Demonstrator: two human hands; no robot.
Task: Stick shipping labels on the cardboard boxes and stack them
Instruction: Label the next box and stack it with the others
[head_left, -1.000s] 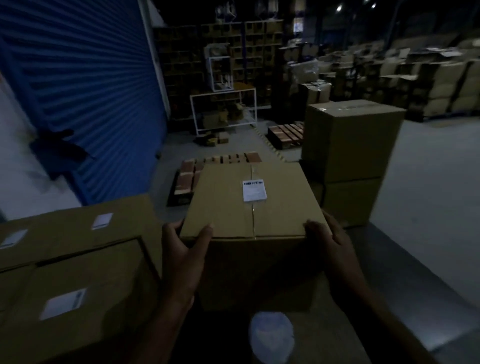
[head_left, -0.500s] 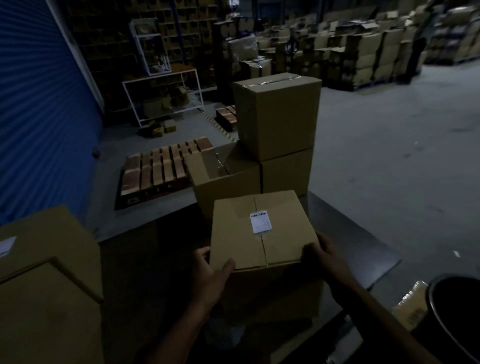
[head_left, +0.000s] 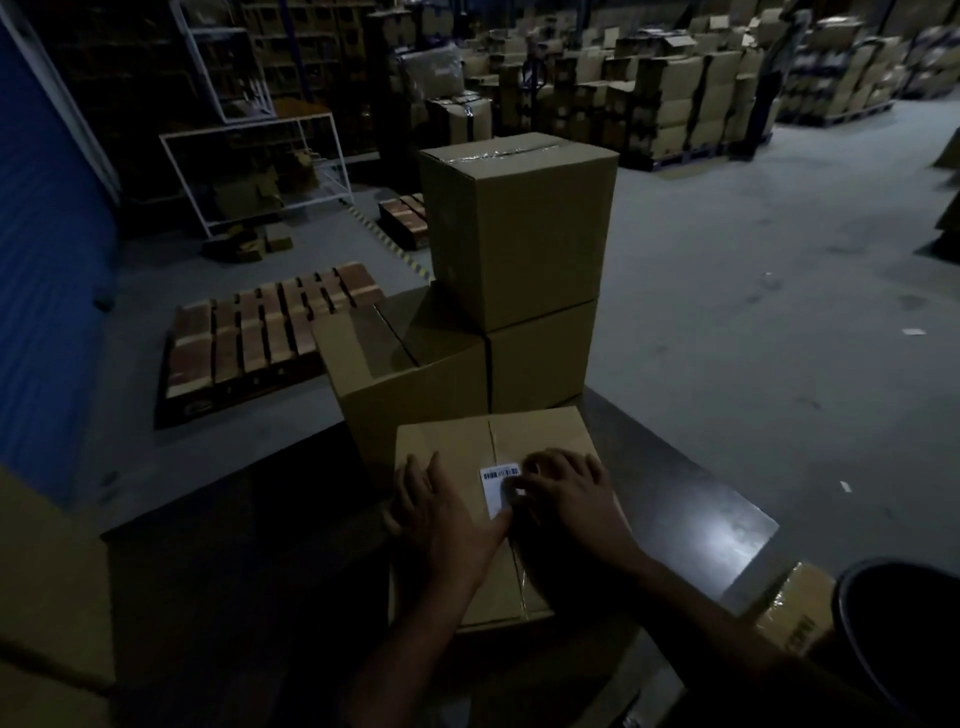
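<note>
A closed cardboard box (head_left: 540, 436) rests on the dark table (head_left: 691, 525) right in front of me. A white shipping label (head_left: 496, 483) with a barcode lies on its top, over the centre seam. My left hand (head_left: 441, 512) lies flat on the lid, left of the label, thumb at the label's lower edge. My right hand (head_left: 569, 496) presses flat on the lid, fingers touching the label's right side. Behind it stand an open box (head_left: 410, 384) and a stack of two taped boxes (head_left: 519, 228).
More cardboard boxes (head_left: 52, 597) sit at the left edge. A dark round bin (head_left: 904, 639) and a taped box (head_left: 795, 613) are at the lower right. Wooden pallets (head_left: 260, 332) lie on the grey floor beyond the table. A blue shutter (head_left: 41, 234) fills the left side.
The box has been set down on the table. Both hands left its sides and now lie flat on its top at the label. My view swung right and down.
</note>
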